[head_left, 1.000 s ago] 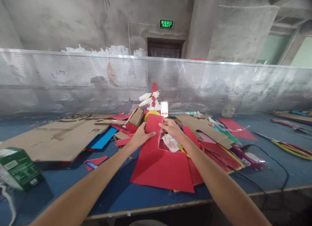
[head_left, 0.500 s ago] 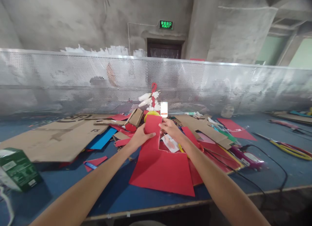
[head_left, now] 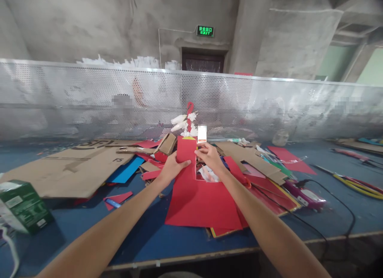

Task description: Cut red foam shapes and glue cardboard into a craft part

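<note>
An L-shaped sheet of red paper (head_left: 200, 204) is held up over the table, its narrow arm pointing away from me. My left hand (head_left: 172, 166) grips the left edge of that arm, thumb lying across the front. On the opposite edge, the fingertips of my right hand (head_left: 209, 155) pinch the paper near its upper right side. Through the cut-out corner below my right hand, a crumpled white piece (head_left: 208, 173) shows. Behind the paper stands a red hook-topped piece (head_left: 189, 107) with white flower-like shapes. The yellow part at its base is mostly covered by the sheet.
Flat cardboard (head_left: 80, 170) and a green box (head_left: 25, 208) lie at left. To the right are red paper in yellow-edged wrapping (head_left: 273, 196), a purple device (head_left: 306, 196) with a black cable, and yellow-handled scissors (head_left: 353, 184). A perforated metal panel (head_left: 89, 98) stands along the back.
The red sheet has tilted and shifted slightly away and to the right, its near edge now higher in view. More of the yellow-edged wrapping shows beneath. Both hands keep their hold.
</note>
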### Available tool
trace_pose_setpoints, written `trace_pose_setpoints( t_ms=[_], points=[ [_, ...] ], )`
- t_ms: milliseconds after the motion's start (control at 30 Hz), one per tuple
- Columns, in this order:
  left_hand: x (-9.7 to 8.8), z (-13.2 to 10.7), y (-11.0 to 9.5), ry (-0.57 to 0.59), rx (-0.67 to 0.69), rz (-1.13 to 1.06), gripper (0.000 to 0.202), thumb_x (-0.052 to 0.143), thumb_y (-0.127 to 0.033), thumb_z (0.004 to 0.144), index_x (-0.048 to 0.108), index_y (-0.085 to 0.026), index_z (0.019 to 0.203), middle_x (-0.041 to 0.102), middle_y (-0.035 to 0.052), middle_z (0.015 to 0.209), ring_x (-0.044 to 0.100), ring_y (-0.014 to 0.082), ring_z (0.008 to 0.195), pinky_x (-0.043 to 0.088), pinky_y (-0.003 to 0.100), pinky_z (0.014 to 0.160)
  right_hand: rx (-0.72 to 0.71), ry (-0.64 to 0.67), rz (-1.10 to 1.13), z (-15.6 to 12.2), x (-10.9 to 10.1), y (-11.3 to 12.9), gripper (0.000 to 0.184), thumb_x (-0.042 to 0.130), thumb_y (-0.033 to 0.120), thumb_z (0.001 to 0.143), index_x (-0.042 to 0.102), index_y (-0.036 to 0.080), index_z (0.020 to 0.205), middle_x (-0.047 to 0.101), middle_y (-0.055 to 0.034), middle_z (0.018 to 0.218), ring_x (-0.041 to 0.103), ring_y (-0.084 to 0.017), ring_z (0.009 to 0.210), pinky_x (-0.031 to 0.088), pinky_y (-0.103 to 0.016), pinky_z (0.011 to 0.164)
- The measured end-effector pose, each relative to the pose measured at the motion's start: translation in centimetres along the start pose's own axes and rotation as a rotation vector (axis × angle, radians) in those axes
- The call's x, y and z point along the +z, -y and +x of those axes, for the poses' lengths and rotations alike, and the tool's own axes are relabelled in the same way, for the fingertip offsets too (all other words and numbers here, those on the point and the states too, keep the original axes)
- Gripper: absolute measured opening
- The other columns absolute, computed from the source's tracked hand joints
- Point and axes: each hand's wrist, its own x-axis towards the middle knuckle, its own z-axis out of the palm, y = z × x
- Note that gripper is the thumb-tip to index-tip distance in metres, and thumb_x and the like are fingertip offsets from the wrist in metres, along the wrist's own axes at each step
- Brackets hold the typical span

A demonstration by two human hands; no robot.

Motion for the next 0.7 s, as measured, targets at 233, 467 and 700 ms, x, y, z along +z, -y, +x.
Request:
trace_pose_setpoints(
  t_ms=[233, 467, 700],
  points=[
    [0.4, -0.3, -0.6, -0.049, -0.014, -0.021, 0.057, 0.082, -0.044, 0.072, 0.066, -0.014, 0.119, 0.073, 0.0141, 0.124, 0.071, 0.0293, 0.107, 0.057, 0.040, 0.092, -0.088, -0.078, -0.081, -0.6, 0.8, 0.9, 0.022, 0.067, 0.034, 0.079, 0.066, 0.021, 0.096, 0.075, -0.0035, 0.082, 0.067, -0.016, 0.060, 0.056, -0.027, 0.060],
    [0.4, -0.1, -0.1, -0.041, 0.019, -0.037, 0.059, 0.081, -0.045, 0.073, 0.066, -0.016, 0.122, 0.073, 0.0131, 0.124, 0.071, 0.0296, 0.109, 0.058, 0.040, 0.090, -0.152, -0.112, -0.125, -1.1, 1.1, 1.4, 0.027, 0.064, 0.032, 0.082, 0.069, 0.023, 0.107, 0.076, -0.0032, 0.084, 0.068, -0.018, 0.062, 0.057, -0.030, 0.064],
    [0.3, 0.0, -0.4, -0.064, 0.050, 0.013, 0.054, 0.079, -0.042, 0.075, 0.066, -0.017, 0.121, 0.072, 0.0116, 0.127, 0.070, 0.0280, 0.109, 0.056, 0.038, 0.092, -0.120, -0.064, -0.103, -0.8, 1.1, 0.9, 0.041, 0.067, 0.031, 0.081, 0.070, 0.024, 0.121, 0.078, -0.0050, 0.090, 0.071, -0.021, 0.074, 0.059, -0.033, 0.067]
  ],
)
